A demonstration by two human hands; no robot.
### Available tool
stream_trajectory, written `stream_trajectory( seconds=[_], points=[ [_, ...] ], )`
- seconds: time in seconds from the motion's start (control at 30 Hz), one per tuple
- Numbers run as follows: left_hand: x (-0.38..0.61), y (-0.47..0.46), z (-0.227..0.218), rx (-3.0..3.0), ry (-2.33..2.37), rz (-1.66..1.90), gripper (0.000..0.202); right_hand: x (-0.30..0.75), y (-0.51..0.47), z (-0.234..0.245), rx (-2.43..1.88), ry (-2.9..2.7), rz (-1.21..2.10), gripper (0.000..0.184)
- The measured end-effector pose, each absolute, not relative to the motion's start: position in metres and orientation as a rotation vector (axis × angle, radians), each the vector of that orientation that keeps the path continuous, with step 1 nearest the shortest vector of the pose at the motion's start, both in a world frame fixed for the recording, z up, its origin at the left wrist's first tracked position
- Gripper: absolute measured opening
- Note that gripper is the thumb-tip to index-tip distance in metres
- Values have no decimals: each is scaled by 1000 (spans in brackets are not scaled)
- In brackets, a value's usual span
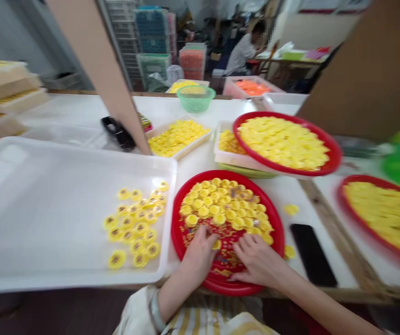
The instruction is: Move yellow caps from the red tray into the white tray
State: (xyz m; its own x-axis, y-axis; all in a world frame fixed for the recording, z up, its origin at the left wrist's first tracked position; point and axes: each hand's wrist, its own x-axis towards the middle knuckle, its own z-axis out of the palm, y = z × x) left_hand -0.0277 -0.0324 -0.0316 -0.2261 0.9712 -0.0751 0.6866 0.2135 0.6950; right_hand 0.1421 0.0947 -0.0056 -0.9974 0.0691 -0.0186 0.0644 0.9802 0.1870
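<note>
Before me sits a round red tray (280,246), its far half filled with small yellow cup-shaped pieces (215,209). My left hand (200,253) is closed over the near left part of this tray, with a single small yellow cup (216,244) pinched at its thumb and fingertips. Over the right side of the tray is my right hand (257,258), its thumb apart from its bent fingers and nothing visible between them. Tiny yellow and coloured bits lie on the tray floor between the hands.
At left, a large white tray (46,209) holds yellow discs with dark centres (142,228). A black phone (313,255) lies right of the red tray. Beyond stand another red tray (334,153) of yellow pieces and a green basket (196,100). A person (240,53) sits far back.
</note>
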Motion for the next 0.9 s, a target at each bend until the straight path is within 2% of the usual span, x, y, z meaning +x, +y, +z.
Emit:
stream_trajectory(
  seconds=[0.07, 0.13, 0.23, 0.33, 0.47, 0.63, 0.77, 0.9],
  points=[
    [-32, -31, -49, 1546, 2014, 864, 28, 136, 95, -8, 18, 3062, 303, 66],
    [-39, -30, -68, 1574, 2044, 1022, 25, 127, 97, -17, -59, 3023, 303, 61],
    [-49, -32, -80, 1542, 2052, 1179, 23, 116, 98, -37, -106, 3094, -105, 40],
    [-52, -39, -66, 1453, 2090, 1219, 19, 107, 90, -48, -66, 3115, -410, 25],
    [-53, -44, -50, 1416, 2107, 1195, 17, 102, 85, -48, 129, 3095, -797, 31],
    [-57, -50, -53, 1445, 2072, 1106, 21, 101, 85, -33, 693, 2884, -1458, 39],
    [-55, -55, -46, 1497, 2117, 958, 25, 98, 80, -26, 1089, 2338, -2073, 47],
    [-55, -54, -47, 1482, 2073, 974, 26, 101, 81, -23, 1166, 1743, -2466, 43]
  ],
)
